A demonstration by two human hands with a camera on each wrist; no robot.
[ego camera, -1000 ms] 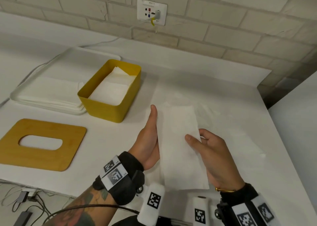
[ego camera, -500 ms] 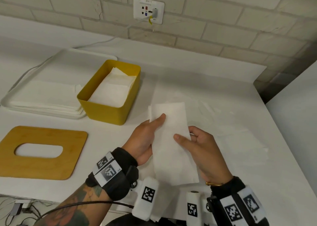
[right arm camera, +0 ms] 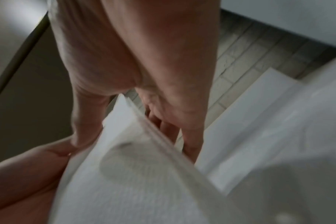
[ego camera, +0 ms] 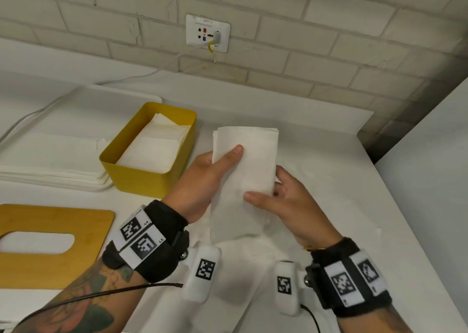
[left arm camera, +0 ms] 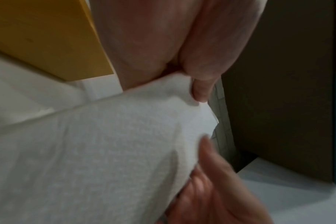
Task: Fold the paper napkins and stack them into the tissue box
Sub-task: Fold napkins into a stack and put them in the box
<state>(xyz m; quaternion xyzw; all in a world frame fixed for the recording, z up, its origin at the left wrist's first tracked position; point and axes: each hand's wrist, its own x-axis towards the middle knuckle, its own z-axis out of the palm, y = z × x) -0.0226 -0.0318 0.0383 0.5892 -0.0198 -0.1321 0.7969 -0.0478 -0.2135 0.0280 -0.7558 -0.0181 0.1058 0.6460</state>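
A folded white paper napkin (ego camera: 244,180) is held up above the table between both hands. My left hand (ego camera: 205,180) grips its left edge, thumb across the front near the top. My right hand (ego camera: 283,201) pinches its right edge lower down, thumb on the front and fingers behind. The left wrist view shows the napkin (left arm camera: 105,144) close up with a thumb tip on its edge. In the right wrist view the napkin's layered edge (right arm camera: 153,136) runs between thumb and fingers. The yellow tissue box (ego camera: 149,178), open, stands just to the left with folded napkins (ego camera: 154,148) inside.
A white tray (ego camera: 38,178) with a stack of flat napkins lies left of the box. The wooden lid (ego camera: 83,231) with an oval slot rests at the near left. An unfolded napkin (ego camera: 253,269) lies under my hands. A brick wall with a socket (ego camera: 207,32) stands behind.
Both hands have lifted the folded napkin up and slightly towards the yellow box. My left thumb has swung across its front.
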